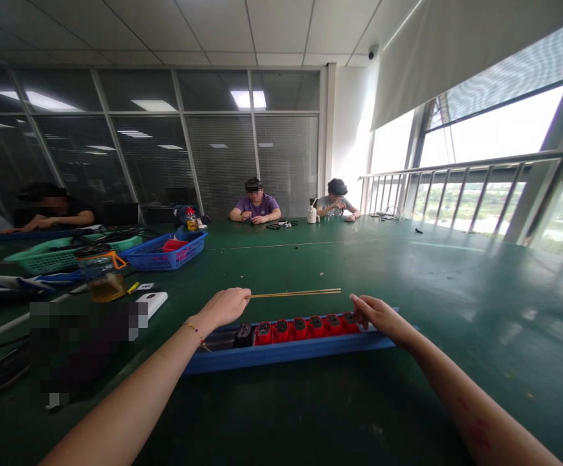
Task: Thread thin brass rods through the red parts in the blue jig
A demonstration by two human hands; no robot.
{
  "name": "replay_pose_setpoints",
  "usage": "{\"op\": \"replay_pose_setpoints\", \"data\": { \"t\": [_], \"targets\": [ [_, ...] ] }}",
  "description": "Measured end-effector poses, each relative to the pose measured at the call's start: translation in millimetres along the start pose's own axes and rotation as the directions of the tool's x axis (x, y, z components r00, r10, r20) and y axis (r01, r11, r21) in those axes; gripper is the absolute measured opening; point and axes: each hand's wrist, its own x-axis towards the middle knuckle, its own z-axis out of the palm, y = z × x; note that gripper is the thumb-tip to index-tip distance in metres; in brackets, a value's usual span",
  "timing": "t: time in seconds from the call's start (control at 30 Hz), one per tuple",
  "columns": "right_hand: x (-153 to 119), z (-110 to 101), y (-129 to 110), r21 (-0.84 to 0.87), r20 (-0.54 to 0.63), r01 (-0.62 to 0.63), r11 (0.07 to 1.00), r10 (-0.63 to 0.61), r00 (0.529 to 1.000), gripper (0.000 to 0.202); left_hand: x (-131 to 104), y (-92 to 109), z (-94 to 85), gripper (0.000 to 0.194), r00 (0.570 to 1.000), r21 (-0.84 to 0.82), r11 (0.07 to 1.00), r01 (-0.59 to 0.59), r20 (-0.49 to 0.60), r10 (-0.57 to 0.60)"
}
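Fingers closed round two slim tan sticks (301,293), left hand (226,307) holding them out; right hand (377,317) bent near their tips, its grip unclear. It looks like positioning, calling for light, steady control, by black-topped red blocks (299,330) in the long blue tray (281,360) on the green tabletop (310,414).

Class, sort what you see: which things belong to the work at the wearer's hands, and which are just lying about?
Apparently in use:
- thin sticks, in the left hand
- blue tray, near the right hand
- red pieces
- black piece

Apparently lying about:
- green basket
- blue basket
- jar
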Motion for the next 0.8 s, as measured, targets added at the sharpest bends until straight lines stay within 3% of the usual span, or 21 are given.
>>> {"op": "replay_pose_setpoints", "data": {
  "t": [0.13, 0.2, 0.37, 0.47, 0.6, 0.8],
  "targets": [
    [1.3, 0.7, -3.5, 0.038, -0.212, 0.06, 0.997, -0.051, 0.976, 0.041, -24.5, 6.9, -13.1, 0.024, 0.995, -0.068, 0.998, 0.015, -0.102, -0.022],
    [0.1, 1.5, -8.3, 0.088, -0.251, 0.086, 0.992, -0.062, 0.966, 0.043, -37.7, 14.4, -15.7, 0.024, 0.991, -0.097, 0.995, 0.006, -0.131, -0.019],
    [-4.6, 4.4, -19.7, 0.182, -0.198, 0.121, 0.976, -0.084, 0.977, 0.048, -59.8, 39.9, -12.7, 0.025, 0.986, -0.041, 0.999, -0.003, -0.167, -0.004],
    [-4.1, 2.3, -18.7, 0.201, -0.261, 0.086, 0.976, -0.031, 0.965, 0.049, -65.0, 48.9, -12.2, 0.025, 0.972, 0.035, 0.999, 0.018, -0.233, -0.009],
    [-3.9, -1.4, -18.2, 0.28, -0.283, 0.08, 0.957, 0.003, 0.959, 0.046, -69.1, 48.9, -14.2, 0.024, 0.935, 0.106, 0.992, 0.068, -0.353, -0.027],
    [-7.6, 2.9, -25.7, 0.531, -0.19, 0.038, 0.847, 0.075, 0.979, 0.04, -72.0, 47.9, -9.3, 0.024, 0.936, 0.113, 0.993, 0.019, -0.351, 0.022]
  ]
}}
